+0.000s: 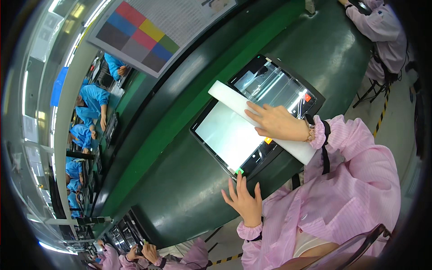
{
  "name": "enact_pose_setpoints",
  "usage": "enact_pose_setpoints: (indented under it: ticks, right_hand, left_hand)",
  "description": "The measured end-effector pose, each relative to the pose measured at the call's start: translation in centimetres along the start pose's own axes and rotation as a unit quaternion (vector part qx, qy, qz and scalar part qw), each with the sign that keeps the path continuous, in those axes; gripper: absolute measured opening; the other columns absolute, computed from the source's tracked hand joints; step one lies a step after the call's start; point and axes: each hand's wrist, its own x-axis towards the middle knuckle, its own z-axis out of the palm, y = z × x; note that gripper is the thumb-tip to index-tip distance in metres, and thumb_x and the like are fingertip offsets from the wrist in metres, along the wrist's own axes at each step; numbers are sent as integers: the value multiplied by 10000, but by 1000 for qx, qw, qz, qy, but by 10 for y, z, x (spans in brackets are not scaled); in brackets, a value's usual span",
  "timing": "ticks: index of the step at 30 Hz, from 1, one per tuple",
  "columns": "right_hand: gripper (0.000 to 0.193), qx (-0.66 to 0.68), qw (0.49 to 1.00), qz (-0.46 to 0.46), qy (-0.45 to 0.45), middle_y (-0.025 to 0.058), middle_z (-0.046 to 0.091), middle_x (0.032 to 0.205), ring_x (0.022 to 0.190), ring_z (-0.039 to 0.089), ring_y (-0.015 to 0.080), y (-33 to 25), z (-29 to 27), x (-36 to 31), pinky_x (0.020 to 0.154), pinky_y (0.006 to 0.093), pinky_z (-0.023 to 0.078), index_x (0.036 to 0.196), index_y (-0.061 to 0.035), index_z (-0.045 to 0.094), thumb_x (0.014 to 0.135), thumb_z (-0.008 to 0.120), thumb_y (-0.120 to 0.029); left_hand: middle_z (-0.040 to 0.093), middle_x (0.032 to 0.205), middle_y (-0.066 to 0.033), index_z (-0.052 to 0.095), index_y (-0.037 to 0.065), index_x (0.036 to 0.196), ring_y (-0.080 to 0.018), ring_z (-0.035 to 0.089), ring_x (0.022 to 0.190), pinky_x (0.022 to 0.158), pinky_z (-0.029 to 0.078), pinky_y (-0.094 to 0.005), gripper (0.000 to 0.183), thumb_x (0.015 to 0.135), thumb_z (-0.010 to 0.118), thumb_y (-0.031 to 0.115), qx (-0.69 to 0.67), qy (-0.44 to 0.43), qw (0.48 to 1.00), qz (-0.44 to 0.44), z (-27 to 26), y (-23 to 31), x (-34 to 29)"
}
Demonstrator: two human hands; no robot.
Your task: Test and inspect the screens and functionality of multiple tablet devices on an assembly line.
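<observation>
A black tray [262, 173] lies on the green bench with two glossy black-framed panels in it. The nearer panel [225, 135] reflects bright white light and has a small green tab at its lower corner; an orange tab shows near my right fingers. The farther panel [270, 83] carries a red-orange tab. Between them a long white foam strip [229, 96] runs across the tray. My right hand [276, 122] lies on that strip, fingers stretched out toward the bright panel. My left hand [245, 200] has its fingers spread, one fingertip at the green tab.
The dark green bench [180, 193] curves across the view. Above it hangs a printed board [148, 33] with coloured squares. Co-workers in blue sit beyond at the left; others in pink work at the lower left and upper right. A stack of black trays [130, 229] stands lower left.
</observation>
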Motion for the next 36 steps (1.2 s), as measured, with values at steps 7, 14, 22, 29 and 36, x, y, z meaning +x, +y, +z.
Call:
enact_pose_setpoints:
  ticks: [7, 14, 22, 29, 36]
  right_hand:
    - [545, 2, 1000, 11, 24, 182, 438, 1305, 804, 573, 266, 2, 1, -4, 561, 357, 515, 1216, 1, 472, 756, 628, -247]
    - [503, 73, 994, 38, 77, 69, 468, 1324, 807, 576, 238, 36, -22, -14, 619, 380, 523, 1214, -53, 513, 763, 612, -254]
    - [480, -18, 987, 137, 87, 31, 520, 1287, 753, 559, 224, 113, -51, -48, 637, 347, 514, 1183, -41, 552, 741, 615, -219]
    - [518, -15, 988, 138, 69, 32, 493, 1322, 747, 547, 228, 126, -46, -60, 635, 346, 514, 1224, -40, 525, 745, 613, -217]
    - [511, -25, 990, 122, 70, 43, 496, 1315, 766, 554, 226, 126, -46, -58, 630, 339, 518, 1216, -26, 523, 756, 623, -226]
  left_hand:
    - [518, 1285, -33, 485, 39, 1167, -274, 380, 1260, 1076, 139, -523, 393, 837, 599, 220, 17, -15, 1000, -3, 2, 5, 3]
    - [517, 1291, -50, 486, 46, 1151, -280, 384, 1261, 1081, 146, -510, 362, 835, 592, 186, -53, -6, 998, 28, 4, 38, 20]
    - [513, 1299, -25, 512, 42, 1097, -267, 398, 1249, 1076, 159, -511, 305, 834, 601, 168, -82, -52, 987, 125, 16, 86, 54]
    - [490, 1317, -33, 507, 44, 1142, -257, 398, 1251, 1078, 140, -514, 348, 836, 606, 177, -44, -79, 982, 166, 31, 110, 79]
    - [488, 1307, -40, 454, 40, 1216, -252, 390, 1266, 1080, 92, -544, 431, 847, 603, 204, -47, -134, 978, 155, 35, 104, 84]
